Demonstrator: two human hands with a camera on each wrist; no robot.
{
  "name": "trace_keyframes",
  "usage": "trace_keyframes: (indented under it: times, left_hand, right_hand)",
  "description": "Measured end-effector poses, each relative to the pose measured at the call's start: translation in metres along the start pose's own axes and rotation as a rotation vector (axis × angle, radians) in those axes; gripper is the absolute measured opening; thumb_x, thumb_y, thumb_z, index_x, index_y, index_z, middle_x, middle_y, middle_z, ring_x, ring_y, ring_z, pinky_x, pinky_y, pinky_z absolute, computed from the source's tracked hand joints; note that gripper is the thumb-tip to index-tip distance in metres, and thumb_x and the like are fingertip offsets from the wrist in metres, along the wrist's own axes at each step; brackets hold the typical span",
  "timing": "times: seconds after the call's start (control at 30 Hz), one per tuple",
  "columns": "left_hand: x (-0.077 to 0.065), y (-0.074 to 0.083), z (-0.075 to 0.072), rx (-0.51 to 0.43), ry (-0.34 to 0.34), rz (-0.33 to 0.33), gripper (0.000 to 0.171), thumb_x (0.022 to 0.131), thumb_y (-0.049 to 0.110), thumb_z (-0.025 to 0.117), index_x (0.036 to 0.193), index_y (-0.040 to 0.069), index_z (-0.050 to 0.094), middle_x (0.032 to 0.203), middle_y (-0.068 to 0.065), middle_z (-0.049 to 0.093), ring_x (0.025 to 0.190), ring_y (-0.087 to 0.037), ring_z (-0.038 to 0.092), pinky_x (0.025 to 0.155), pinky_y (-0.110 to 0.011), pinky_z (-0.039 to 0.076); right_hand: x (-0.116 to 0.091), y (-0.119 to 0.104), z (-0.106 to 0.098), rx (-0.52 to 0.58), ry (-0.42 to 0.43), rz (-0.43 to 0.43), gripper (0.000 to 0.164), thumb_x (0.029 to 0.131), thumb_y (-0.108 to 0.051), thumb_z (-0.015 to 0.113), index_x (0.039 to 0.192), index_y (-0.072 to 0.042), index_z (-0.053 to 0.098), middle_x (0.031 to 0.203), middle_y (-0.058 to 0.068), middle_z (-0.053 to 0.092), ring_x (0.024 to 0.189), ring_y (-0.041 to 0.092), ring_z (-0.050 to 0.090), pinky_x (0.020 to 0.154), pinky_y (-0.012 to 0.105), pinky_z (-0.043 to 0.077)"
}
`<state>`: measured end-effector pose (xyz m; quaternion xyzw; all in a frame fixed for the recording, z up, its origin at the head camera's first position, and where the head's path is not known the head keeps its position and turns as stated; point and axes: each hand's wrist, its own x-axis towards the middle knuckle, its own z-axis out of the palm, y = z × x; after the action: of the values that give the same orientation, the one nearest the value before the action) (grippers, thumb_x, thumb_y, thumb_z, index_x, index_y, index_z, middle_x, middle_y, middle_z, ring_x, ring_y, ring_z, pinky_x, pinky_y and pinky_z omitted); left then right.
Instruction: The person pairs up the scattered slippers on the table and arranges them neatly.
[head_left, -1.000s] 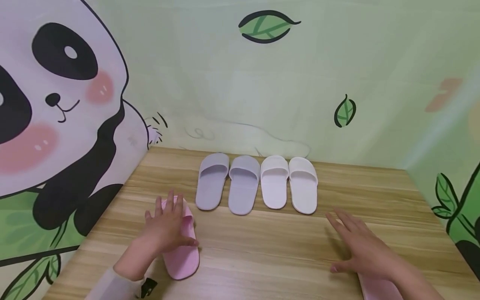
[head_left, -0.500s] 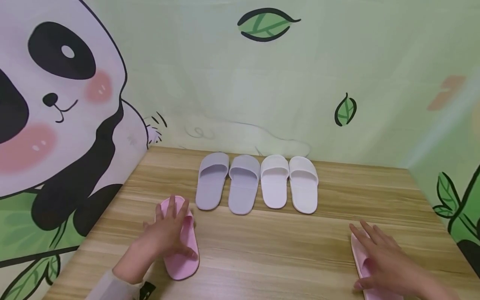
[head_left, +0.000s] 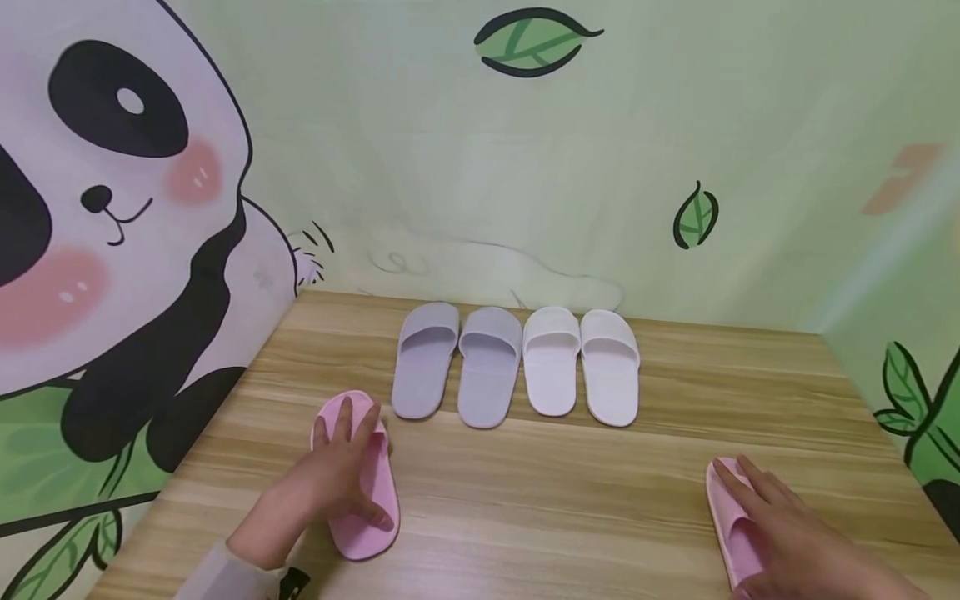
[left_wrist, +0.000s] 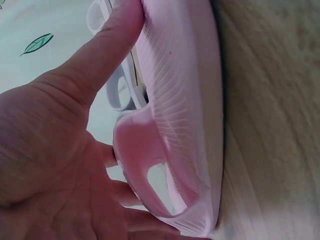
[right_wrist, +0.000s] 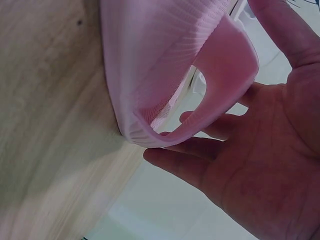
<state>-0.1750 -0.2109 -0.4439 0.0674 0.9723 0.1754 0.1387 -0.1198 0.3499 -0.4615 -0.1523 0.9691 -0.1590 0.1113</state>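
Note:
In the head view, my left hand (head_left: pixel 333 475) lies over a pink slipper (head_left: pixel 363 546) at the left, fingers spread across its strap. The left wrist view shows the thumb (left_wrist: pixel 107 50) against the pink insole (left_wrist: pixel 170 75), with the other fingers behind the strap (left_wrist: pixel 135 145). Farther right, my right hand (head_left: pixel 795 533) reaches over a second pink slipper (head_left: pixel 723 508). From the right wrist, its straight fingers (right_wrist: pixel 185 162) are at the outside of that slipper's strap (right_wrist: pixel 230 70), and the thumb (right_wrist: pixel 287 30) stands apart. Neither hand curls around its slipper.
Against the back wall stand two grey slippers (head_left: pixel 425 375) (head_left: pixel 487 383) and two white slippers (head_left: pixel 551 375) (head_left: pixel 611 383), side by side. The wood-grain surface (head_left: pixel 540 500) ends at walls printed with a panda (head_left: pixel 217 283) and leaves (head_left: pixel 536 46).
My right hand has moved to the right and down over the right pink slipper, uncovering its toe end. The left fingers have shifted slightly on the left pink slipper, which stays in place.

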Motion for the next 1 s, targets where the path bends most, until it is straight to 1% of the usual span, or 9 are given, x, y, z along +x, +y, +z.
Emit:
trace_keyframes:
  times: [0.07,0.23,0.33,0.47,0.6,0.7,0.87,0.93,1.0]
  left_hand:
    - [-0.001,-0.002,0.001,-0.004,0.005,0.017,0.158,0.044,0.057,0.1,0.166,0.008,0.013,0.164,-0.042,-0.005,0.139,-0.079,0.001,0.096,-0.085,0.039]
    - [-0.005,-0.005,0.001,0.025,0.015,0.073,0.156,0.045,0.057,0.1,0.165,0.005,0.015,0.163,-0.045,0.0,0.137,-0.082,0.006,0.101,-0.084,0.035]
    - [-0.009,-0.007,-0.001,0.036,0.011,0.098,0.156,0.044,0.058,0.1,0.165,0.006,0.016,0.164,-0.044,0.003,0.138,-0.081,0.008,0.101,-0.083,0.036]
    - [-0.013,-0.011,0.0,0.028,-0.013,0.104,0.157,0.043,0.059,0.099,0.166,0.011,0.015,0.167,-0.04,0.001,0.141,-0.077,0.007,0.098,-0.082,0.04]
    - [-0.017,-0.014,0.002,0.018,-0.03,0.115,0.157,0.04,0.057,0.1,0.166,0.015,0.016,0.168,-0.036,0.001,0.143,-0.075,0.007,0.097,-0.083,0.041]
    - [-0.019,-0.014,0.003,0.015,-0.04,0.116,0.157,0.039,0.055,0.101,0.166,0.017,0.017,0.17,-0.033,0.001,0.145,-0.073,0.007,0.099,-0.081,0.04]
    - [-0.023,-0.014,0.005,0.022,-0.059,0.12,0.156,0.039,0.053,0.102,0.166,0.018,0.019,0.171,-0.031,0.003,0.148,-0.069,0.005,0.103,-0.08,0.039]
    - [-0.024,-0.014,0.007,0.025,-0.067,0.124,0.156,0.039,0.053,0.102,0.166,0.018,0.018,0.171,-0.03,0.003,0.149,-0.069,0.005,0.104,-0.079,0.039]
    - [-0.026,-0.014,0.008,0.028,-0.074,0.128,0.157,0.039,0.053,0.102,0.166,0.019,0.018,0.171,-0.03,0.004,0.15,-0.068,0.005,0.104,-0.079,0.038]
  right_hand:
    - [0.0,0.001,0.0,0.005,-0.012,0.001,0.138,0.056,-0.038,0.099,0.167,-0.018,0.019,0.163,0.035,0.025,0.141,0.061,0.03,0.098,0.077,0.043]
    - [0.0,0.003,0.001,-0.007,-0.019,-0.004,0.14,0.056,-0.037,0.1,0.167,-0.017,0.017,0.165,0.03,0.026,0.144,0.054,0.032,0.101,0.071,0.047]
    - [0.0,0.002,0.002,0.0,-0.006,-0.006,0.142,0.055,-0.034,0.101,0.167,-0.014,0.017,0.165,0.03,0.027,0.143,0.056,0.032,0.102,0.074,0.043]
    - [0.002,0.0,0.002,0.005,-0.006,0.02,0.145,0.053,-0.031,0.101,0.167,-0.012,0.013,0.164,0.031,0.024,0.14,0.061,0.029,0.1,0.079,0.04]
    - [0.002,-0.001,0.003,-0.021,0.001,0.04,0.145,0.052,-0.031,0.102,0.166,-0.011,0.015,0.164,0.031,0.024,0.138,0.066,0.029,0.098,0.08,0.041]
    - [0.003,0.0,0.003,-0.026,-0.002,0.051,0.143,0.052,-0.031,0.102,0.165,-0.011,0.017,0.164,0.032,0.023,0.135,0.07,0.03,0.096,0.081,0.04]
    - [0.004,0.001,0.005,-0.015,-0.024,0.077,0.139,0.052,-0.031,0.102,0.163,-0.014,0.02,0.164,0.032,0.023,0.136,0.066,0.031,0.098,0.081,0.039]
    - [0.004,0.001,0.007,-0.017,-0.011,0.066,0.138,0.051,-0.032,0.102,0.162,-0.013,0.023,0.163,0.031,0.026,0.137,0.064,0.033,0.099,0.08,0.039]
    - [0.004,0.002,0.008,-0.022,0.015,0.037,0.137,0.049,-0.032,0.103,0.161,-0.012,0.026,0.162,0.031,0.029,0.137,0.06,0.036,0.099,0.078,0.041]
